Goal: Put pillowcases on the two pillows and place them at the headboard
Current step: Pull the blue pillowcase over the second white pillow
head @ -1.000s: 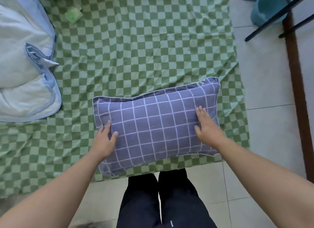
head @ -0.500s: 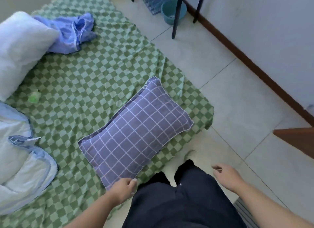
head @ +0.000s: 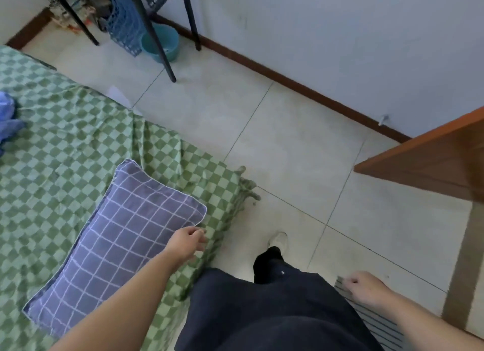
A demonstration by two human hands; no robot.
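Note:
A pillow (head: 123, 235) in a purple pillowcase with a white grid lies flat near the corner of the bed with the green checked sheet (head: 60, 141). My left hand (head: 187, 242) hovers just past the pillow's right corner, fingers loosely curled, holding nothing. My right hand (head: 366, 289) hangs beside my dark trousers over a striped mat (head: 379, 324), fingers relaxed and empty. A bit of blue fabric (head: 7, 120) shows at the left edge. No second pillow is in view.
A wooden desk (head: 432, 154) juts in from the right with its leg near the mat. Black metal legs (head: 162, 49), a blue crate (head: 123, 31) and a teal basin (head: 162, 45) stand by the wall. Tiled floor lies between bed and wall.
Both hands have come off the pillow. My view has swung right toward the floor and desk, and I have stepped along the bed's edge. The pillow stays where it lay.

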